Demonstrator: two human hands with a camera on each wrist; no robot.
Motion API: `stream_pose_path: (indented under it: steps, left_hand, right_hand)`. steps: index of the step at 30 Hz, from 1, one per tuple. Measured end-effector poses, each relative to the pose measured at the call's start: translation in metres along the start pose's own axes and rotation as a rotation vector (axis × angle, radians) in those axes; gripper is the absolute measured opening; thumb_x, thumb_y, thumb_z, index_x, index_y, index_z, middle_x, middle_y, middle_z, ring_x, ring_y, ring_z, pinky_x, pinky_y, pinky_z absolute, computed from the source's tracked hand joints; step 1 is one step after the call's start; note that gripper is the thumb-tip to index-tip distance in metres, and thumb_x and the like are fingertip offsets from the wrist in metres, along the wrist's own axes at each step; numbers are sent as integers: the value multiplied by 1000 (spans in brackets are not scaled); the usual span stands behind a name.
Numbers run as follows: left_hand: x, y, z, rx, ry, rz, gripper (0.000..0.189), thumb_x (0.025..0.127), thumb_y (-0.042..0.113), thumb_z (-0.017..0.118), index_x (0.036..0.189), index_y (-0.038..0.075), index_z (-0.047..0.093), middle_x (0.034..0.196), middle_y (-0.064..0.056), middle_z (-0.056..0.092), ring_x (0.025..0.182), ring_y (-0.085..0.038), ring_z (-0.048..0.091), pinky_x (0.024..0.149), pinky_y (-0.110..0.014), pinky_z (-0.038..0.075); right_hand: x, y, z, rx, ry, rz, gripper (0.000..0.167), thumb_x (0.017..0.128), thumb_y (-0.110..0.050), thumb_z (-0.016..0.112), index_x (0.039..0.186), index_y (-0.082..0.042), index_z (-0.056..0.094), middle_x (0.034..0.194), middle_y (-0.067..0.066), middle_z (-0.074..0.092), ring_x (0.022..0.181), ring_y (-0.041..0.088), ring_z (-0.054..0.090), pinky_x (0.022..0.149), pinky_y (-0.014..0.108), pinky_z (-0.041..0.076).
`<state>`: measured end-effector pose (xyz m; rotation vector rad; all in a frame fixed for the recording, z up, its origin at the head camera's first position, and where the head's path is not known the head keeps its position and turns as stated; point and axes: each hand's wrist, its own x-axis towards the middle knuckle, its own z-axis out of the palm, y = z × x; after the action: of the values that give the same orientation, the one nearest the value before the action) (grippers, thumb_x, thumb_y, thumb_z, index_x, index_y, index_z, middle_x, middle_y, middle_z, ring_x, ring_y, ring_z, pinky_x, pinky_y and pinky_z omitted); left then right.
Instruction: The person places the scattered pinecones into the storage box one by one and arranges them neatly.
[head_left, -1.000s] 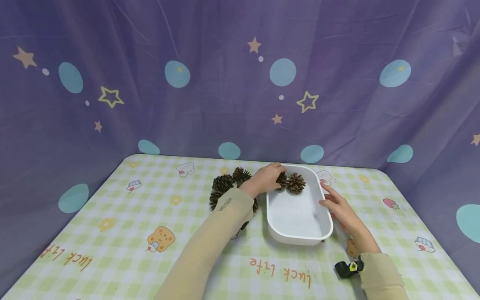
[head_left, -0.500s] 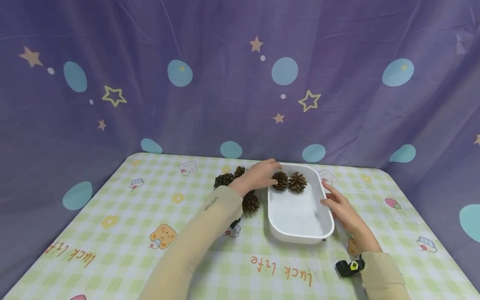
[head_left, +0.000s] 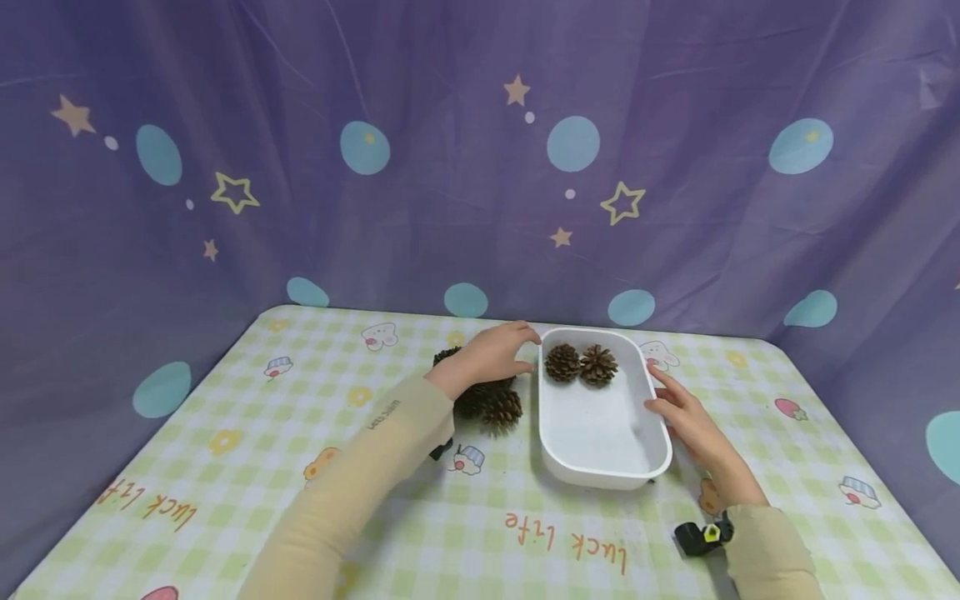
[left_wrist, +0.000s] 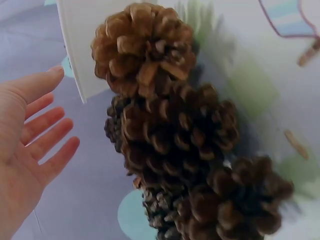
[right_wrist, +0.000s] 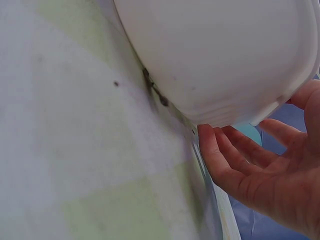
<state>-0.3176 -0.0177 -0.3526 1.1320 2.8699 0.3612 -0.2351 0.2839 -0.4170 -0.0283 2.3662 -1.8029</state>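
A white rectangular plastic tray (head_left: 600, 433) holds two brown pinecones, one on the left (head_left: 562, 363) and one on the right (head_left: 598, 366), side by side near its far end. My left hand (head_left: 491, 358) hovers left of the tray over a cluster of pinecones (head_left: 501, 412), which it partly covers. In the left wrist view, that hand (left_wrist: 25, 130) has its fingers spread and holds nothing, beside several pinecones (left_wrist: 175, 127). My right hand (head_left: 690, 425) holds the tray's right side, thumb at the rim and fingers (right_wrist: 215, 155) against the outer wall.
A checked, printed tablecloth (head_left: 390, 517) covers the table. Behind it hangs a purple curtain (head_left: 420, 233) with stars and blue ovals. Small dark bits (right_wrist: 162, 100) lie by the tray's base.
My left hand has let go of a pinecone inside the tray and moved left, out over the loose pinecones. The right hand stays at the tray's side.
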Motion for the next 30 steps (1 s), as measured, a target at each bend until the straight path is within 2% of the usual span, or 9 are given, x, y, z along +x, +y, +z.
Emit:
stream_pose_path:
  steps: [6,10,16,25,30]
  left_hand:
    - [-19,-2,0,7,7,20,43,87,31,62,126,15,52,126,-3,51,101,-16,57,86,-31,48]
    - [-30,-2,2,-9,13,29,43,86,33,61,125,14,54,124,-3,52,102,-16,56,85,-31,48]
    - [-47,-3,8,39,-7,36,42,86,34,61,123,15,55,123,-2,52,109,-16,53,89,-32,47]
    - [-70,-1,19,90,51,153,31,84,31,65,110,16,62,111,1,55,96,-12,56,84,-28,49]
    - [-75,-2,26,114,68,162,39,81,32,68,116,16,60,114,0,53,100,-14,54,88,-28,47]
  right_hand:
    - [-1,2,-2,0,0,-7,67,93,-15,47,148,-16,9,139,29,29,112,31,50,79,38,52]
    - [0,1,-2,1,8,-10,66,93,-16,48,148,-16,10,139,29,30,110,29,51,78,39,52]
    - [1,0,-2,0,5,-1,66,93,-16,47,148,-17,9,140,29,29,114,32,48,80,39,52]
    - [0,-1,0,6,-1,6,68,93,-16,47,148,-18,7,141,29,27,117,37,45,80,40,52]
    - [-1,-1,0,9,3,7,68,94,-15,47,148,-18,6,141,29,27,118,39,43,81,41,51]
